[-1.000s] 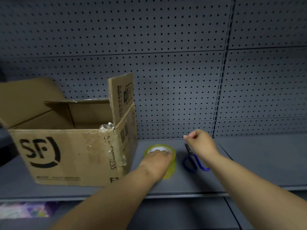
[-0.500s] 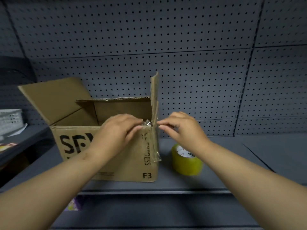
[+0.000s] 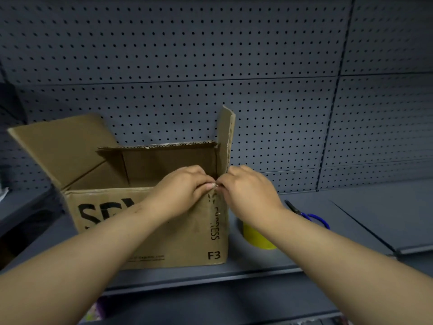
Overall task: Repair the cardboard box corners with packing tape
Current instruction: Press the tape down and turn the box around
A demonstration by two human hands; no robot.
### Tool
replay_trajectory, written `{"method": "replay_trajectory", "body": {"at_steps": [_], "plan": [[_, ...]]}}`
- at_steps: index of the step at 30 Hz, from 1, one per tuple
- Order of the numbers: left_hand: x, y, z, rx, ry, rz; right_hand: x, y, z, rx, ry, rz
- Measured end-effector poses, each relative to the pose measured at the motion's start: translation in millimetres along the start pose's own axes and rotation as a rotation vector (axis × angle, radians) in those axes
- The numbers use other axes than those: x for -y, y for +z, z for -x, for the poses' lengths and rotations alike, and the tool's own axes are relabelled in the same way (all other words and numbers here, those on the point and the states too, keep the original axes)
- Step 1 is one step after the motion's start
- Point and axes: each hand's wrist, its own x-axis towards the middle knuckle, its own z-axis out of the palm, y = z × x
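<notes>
An open brown cardboard box (image 3: 187, 238) with black lettering stands on the grey shelf (image 3: 257, 268), its flaps raised. My left hand (image 3: 185, 188) and my right hand (image 3: 248, 191) meet at the box's front right top corner, fingertips pinching a crumpled end of clear tape there. Clear tape runs down that corner edge. A yellow roll of packing tape (image 3: 256, 238) sits on the shelf just right of the box, partly hidden by my right forearm. Blue-handled scissors (image 3: 309, 216) lie behind it.
A grey pegboard wall (image 3: 257, 66) backs the shelf. A second shelf section (image 3: 386, 219) continues to the right. Something dark and a pale object sit at the far left edge. Coloured packaging shows on the lower level under the shelf lip.
My hands left the tape roll and the scissors and came together at the box's front right top corner. Since half a second ago the fingertips have closed in on the tape end.
</notes>
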Motion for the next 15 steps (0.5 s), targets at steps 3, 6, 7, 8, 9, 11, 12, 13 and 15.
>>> {"method": "replay_trajectory", "body": {"at_steps": [3, 6, 7, 8, 9, 11, 12, 13, 15], "plan": [[4.0, 0.8, -5.1, 0.061, -0.003, 0.009, -1.8, -0.7, -0.2, 0.017, 0.002, -0.034], [5.8, 0.8, -8.1, 0.101, 0.011, 0.014, -2.6, -7.2, 0.9, 0.005, 0.033, -0.151], [5.8, 0.1, -9.0, 0.122, 0.010, 0.013, -2.7, -9.4, 1.8, -0.034, 0.056, -0.213], [5.9, -0.8, -9.8, 0.143, 0.006, 0.013, -3.2, -10.9, 2.4, -0.080, 0.091, -0.279], [5.7, -2.1, -11.1, 0.163, 0.001, 0.013, -4.1, -12.0, 2.4, -0.105, 0.138, -0.336], [4.9, -4.9, -13.9, 0.191, 0.001, 0.012, -6.7, -11.5, 3.0, -0.103, 0.247, -0.421], [4.0, -5.8, -15.2, 0.200, 0.007, 0.014, -8.4, -10.6, 3.7, -0.098, 0.299, -0.455], [2.7, -6.2, -16.2, 0.205, 0.011, 0.021, -9.5, -9.4, 4.9, -0.097, 0.336, -0.482], [-0.1, -5.6, -16.8, 0.209, 0.005, 0.057, -9.8, -6.9, 7.3, -0.094, 0.349, -0.501]]}}
